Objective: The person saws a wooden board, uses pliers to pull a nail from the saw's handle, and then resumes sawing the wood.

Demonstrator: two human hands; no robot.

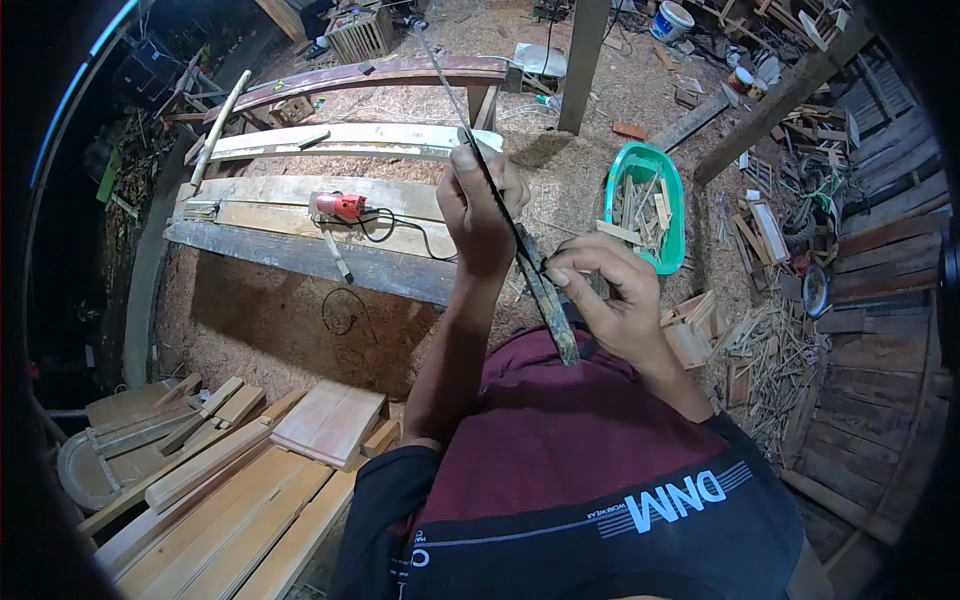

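Note:
My left hand (480,205) is closed around a long thin strip (442,75), seen nearly edge-on and dark along its lower part. It slants from the upper left down toward my chest. A weathered, flat wooden stick (553,318) runs on below my left hand, alongside the strip, its lower end close to my shirt. My right hand (612,295) is closed in a pinch, fingertips at the edge of the stick near the strip's dark lower end. What lies between those fingertips is too small to name.
A red power tool (338,205) with a black cord lies on a plank bench (280,215). A green tub (678,215) of wood offcuts stands at right. Boards (225,520) lie lower left. A post (583,70) rises beyond my hands. Shavings cover the floor.

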